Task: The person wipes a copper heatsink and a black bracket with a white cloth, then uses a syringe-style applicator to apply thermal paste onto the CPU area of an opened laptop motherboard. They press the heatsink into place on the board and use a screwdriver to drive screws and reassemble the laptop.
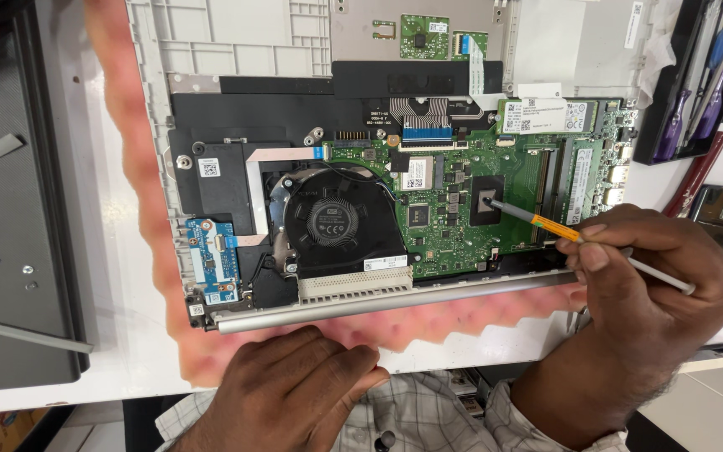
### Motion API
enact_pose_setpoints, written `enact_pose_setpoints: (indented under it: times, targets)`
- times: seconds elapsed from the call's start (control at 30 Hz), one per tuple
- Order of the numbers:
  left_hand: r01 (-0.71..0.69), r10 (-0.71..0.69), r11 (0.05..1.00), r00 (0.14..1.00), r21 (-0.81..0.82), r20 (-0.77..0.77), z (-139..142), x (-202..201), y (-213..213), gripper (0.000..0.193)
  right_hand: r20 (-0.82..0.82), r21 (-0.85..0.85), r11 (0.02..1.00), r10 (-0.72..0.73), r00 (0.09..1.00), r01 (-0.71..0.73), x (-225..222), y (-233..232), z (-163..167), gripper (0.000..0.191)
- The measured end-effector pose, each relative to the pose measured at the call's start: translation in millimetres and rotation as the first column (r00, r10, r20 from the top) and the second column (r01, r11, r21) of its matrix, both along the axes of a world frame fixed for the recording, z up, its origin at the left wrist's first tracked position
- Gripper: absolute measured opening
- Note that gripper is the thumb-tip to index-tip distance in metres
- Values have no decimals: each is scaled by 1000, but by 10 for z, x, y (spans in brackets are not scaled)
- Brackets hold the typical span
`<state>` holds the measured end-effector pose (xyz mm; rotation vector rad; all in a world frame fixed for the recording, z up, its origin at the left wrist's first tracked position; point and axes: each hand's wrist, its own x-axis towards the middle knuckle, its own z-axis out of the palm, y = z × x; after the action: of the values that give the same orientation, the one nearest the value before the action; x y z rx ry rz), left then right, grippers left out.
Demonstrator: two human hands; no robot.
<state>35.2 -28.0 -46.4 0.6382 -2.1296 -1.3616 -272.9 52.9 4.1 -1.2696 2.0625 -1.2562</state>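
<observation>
Lying open on pink foam sheet (148,218), underside up: one laptop chassis (236,50), bottom cover off. Showing one green mainboard (462,226), one black fan (334,220) at centre-left, one small blue daughterboard (212,259) at far left, one silver hinge bar (361,305) running along near edge. Sitting at top right of mainboard: one storage card with white label (546,115). Standing beside it, right of the bare dark chip (485,201): two memory slots, one filled.

Lying off to left: dark grey cover panel (10,251) with a few loose screws on it. Sitting at upper right: black tray of screwdrivers (696,92), handles purple, blue and yellow; exact count hard to tell. Nothing blocking the chip.

Right hand (654,276) coming in from right, fingers closed in a pen grip around a thin grey tool with orange band (558,228), tip touching the chip. Wrist hovering over the hinge bar's right end.

Left hand (294,385) resting on near edge of foam, just below the hinge bar, fingers curled loosely, holding nothing. Checked sleeve showing below both.
</observation>
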Motion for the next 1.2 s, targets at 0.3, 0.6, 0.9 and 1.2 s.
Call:
enact_pose_setpoints:
  times: [0.3, 0.6, 0.9, 1.2]
  targets:
    - [5, -5, 1000, 1000, 1, -5, -3, 6, -2, 24, 16, -11, 1000, 4, 1000, -4, 7, -16, 10, 15]
    - [9, -9, 999, 1000, 31, 13, 6, 4, 7, 24, 9, -19, 999, 26, 1000, -26, -20, 5, -8, 18]
    - [11, -11, 999, 1000, 50, 16, 0, 6, 18, 24, 7, -25, 998, 55, 998, -54, -52, 5, -17, 17]
    - [18, -18, 999, 1000, 27, 13, -3, 8, 9, 24, 39, -57, 998, 43, 998, -41, -52, 21, -33, 17]
